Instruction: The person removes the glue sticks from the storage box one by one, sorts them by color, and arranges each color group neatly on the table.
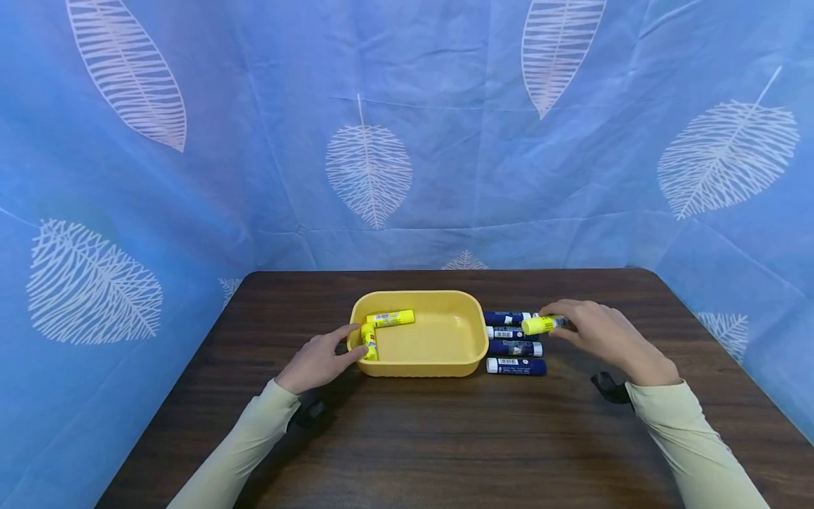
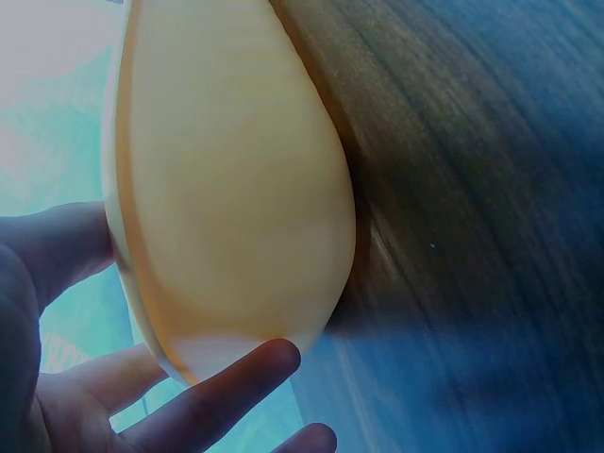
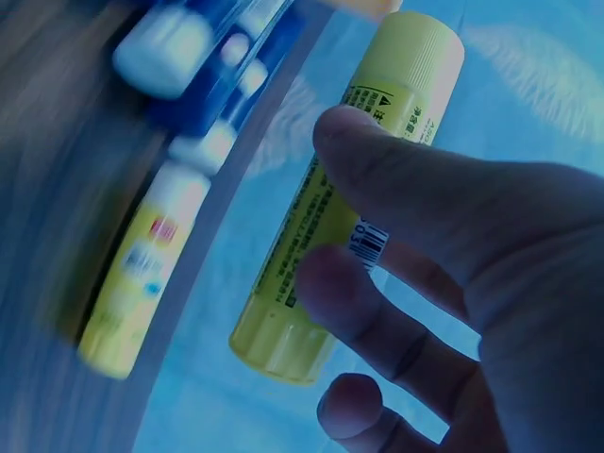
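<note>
A yellow plastic basin (image 1: 420, 369) stands on the table with two yellow glue sticks (image 1: 391, 318) lying at its left end. My left hand (image 1: 321, 360) holds the basin's left rim; in the left wrist view, fingers (image 2: 222, 396) lie against its outer wall. Above the table, right of the basin, my right hand (image 1: 598, 332) pinches another yellow glue stick (image 3: 321, 226) between thumb and fingers. Below it, several dark blue glue sticks (image 1: 516, 366) lie in a row beside the basin. One more yellow glue stick (image 3: 146, 269) lies near them, mostly hidden in the head view.
The dark wooden table (image 1: 432, 438) ends at a back edge just behind the basin. Blue cloth (image 1: 445, 177) with white leaf prints hangs behind it and on both sides.
</note>
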Motion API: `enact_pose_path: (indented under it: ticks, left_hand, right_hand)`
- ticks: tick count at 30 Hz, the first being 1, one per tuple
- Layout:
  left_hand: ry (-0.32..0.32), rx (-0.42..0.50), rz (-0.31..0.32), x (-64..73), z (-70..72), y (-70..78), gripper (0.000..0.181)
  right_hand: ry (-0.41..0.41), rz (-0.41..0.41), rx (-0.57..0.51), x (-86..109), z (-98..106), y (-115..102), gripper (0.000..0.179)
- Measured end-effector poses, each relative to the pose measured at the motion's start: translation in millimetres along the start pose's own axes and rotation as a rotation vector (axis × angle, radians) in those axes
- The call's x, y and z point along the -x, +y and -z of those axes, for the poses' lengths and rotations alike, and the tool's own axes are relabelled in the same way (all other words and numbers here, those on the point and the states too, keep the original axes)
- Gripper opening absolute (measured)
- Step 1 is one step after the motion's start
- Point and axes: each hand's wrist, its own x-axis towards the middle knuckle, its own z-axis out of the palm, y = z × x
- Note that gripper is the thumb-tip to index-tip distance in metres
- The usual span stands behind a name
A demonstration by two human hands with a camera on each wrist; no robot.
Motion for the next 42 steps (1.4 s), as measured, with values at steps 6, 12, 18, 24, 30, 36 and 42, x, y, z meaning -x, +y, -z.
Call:
enact_pose_path:
  ticks: [6,12,18,24,30,36,42]
  left_hand:
    - [0.004,-0.002,-0.004,0.2,0.0,-0.1,0.064]
    - [-0.002,-0.001,0.005,0.5,0.1,-0.4,0.065]
    - [-0.004,-0.007,-0.005,0.2,0.0,-0.2,0.066]
    - [0.0,-0.017,-0.018,-0.1,0.2,-0.4,0.066]
    - [-0.009,-0.009,-0.009,-0.1,0.5,-1.0,0.067]
    - [-0.007,-0.012,-0.016,0.0,0.4,-1.2,0.067]
    - [-0.004,-0.008,-0.017,0.3,0.3,-1.2,0.067]
  right_hand:
    - [0.016,-0.053,-0.012,8.1,-4,25,0.038]
    - [-0.051,-0.107,-0.009,7.9,-11,37,0.037]
    - [-0.066,-0.124,0.002,8.2,-22,43,0.035]
    - [-0.085,-0.14,0.014,8.0,-32,47,0.034]
    - [-0.075,-0.138,0.041,7.2,-40,47,0.032]
    - [-0.053,-0.136,0.048,7.1,-44,47,0.033]
    - [-0.05,-0.134,0.064,6.9,-45,46,0.034]
